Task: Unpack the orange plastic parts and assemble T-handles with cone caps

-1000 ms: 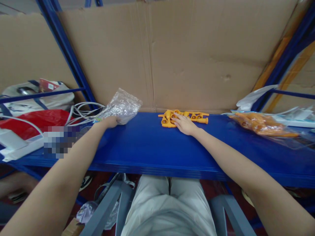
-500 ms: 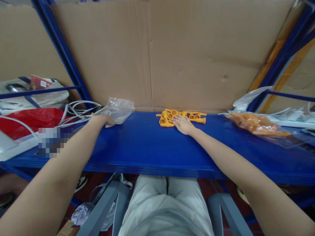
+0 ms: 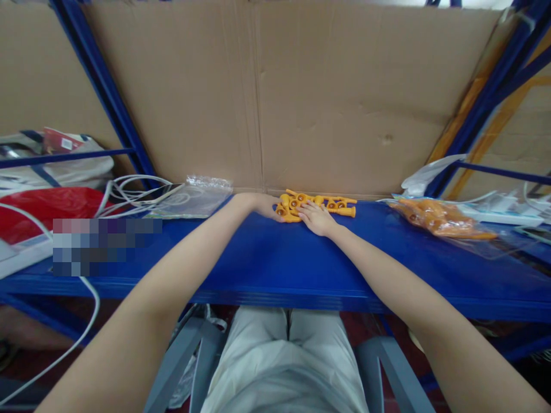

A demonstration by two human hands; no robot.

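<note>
Brown cardboard point(image 3: 172, 103) walls off the back of the bay, and in front of it a blue workbench point(image 3: 258, 258) runs the full width, between blue metal posts point(image 3: 103, 86). Both forearms stretch across it, and here lies the change: half a second ago the left hand point(image 3: 263, 205) was beside the clear plastic bag point(image 3: 193, 202) at the left, and now it has come over to the left end of the yellow plastic pieces point(image 3: 319, 199), while the right hand point(image 3: 316, 218) stays on top of them. That puts both hands at the pieces, with the bag let go, so the work seems to have passed to the pieces alone. Among the containers, a canvas bag point(image 3: 77, 170) at far left holds a red packet point(image 3: 62, 140); what the red bag point(image 3: 51, 206) below it holds cannot be told. At right, another clear bag point(image 3: 439, 218) carries orange-yellow pieces much like those under the hands. The released bag lies flat beside white cables point(image 3: 133, 186). Centred against the cardboard's foot, the yellow pieces sit close together on the bench. The right hand rests flat on them, fingers lightly spread; the left fingertips meet the end piece, but whether they pinch it cannot be told. Smallest are the round brown parts point(image 3: 293, 204) set in the pieces.
</note>
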